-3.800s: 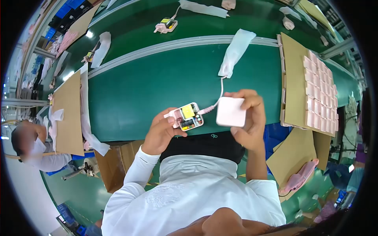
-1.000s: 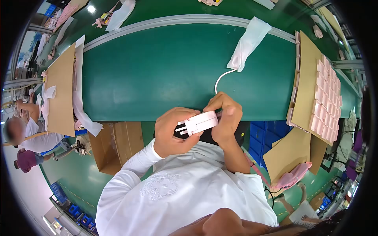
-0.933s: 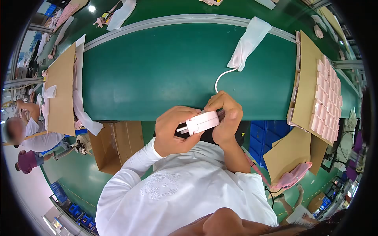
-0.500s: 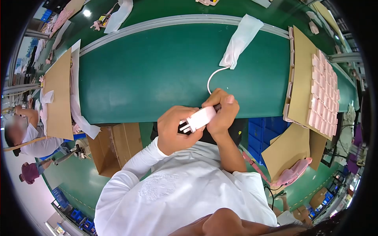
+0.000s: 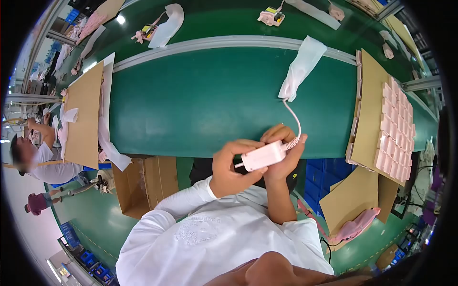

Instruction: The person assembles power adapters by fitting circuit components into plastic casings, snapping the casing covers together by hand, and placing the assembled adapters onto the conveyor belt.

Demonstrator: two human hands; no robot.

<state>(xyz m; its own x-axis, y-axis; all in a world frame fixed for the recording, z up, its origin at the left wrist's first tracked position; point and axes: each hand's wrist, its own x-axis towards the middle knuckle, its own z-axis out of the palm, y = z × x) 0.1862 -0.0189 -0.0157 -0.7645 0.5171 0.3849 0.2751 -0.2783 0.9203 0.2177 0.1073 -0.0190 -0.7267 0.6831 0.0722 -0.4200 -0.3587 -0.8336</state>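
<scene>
Both my hands hold a pale pink plug adapter (image 5: pixel 264 156) above the near edge of the green bench. My left hand (image 5: pixel 232 168) is closed round its left end, where a prong sticks out. Around the right end are the fingers of my right hand (image 5: pixel 285 159), beside the ribbed cable collar (image 5: pixel 291 143). No circuit parts show on the adapter, and its underside is hidden. The pink cable (image 5: pixel 297 119) curves up to a white sleeve (image 5: pixel 302 69) lying on the bench.
Rows of pink shells (image 5: pixel 395 131) lie on cardboard at the right. Another cardboard sheet (image 5: pixel 84 117) stands at the left. Beyond the metal rail (image 5: pixel 205 42) lie an open adapter (image 5: pixel 272 16) and other sleeved pieces. A co-worker (image 5: pixel 45 162) sits at the far left.
The adapter was open with circuit parts showing, its cover apart in my right hand; now it appears as one closed body in both hands. Lately it has turned, bringing the cable collar into view.
</scene>
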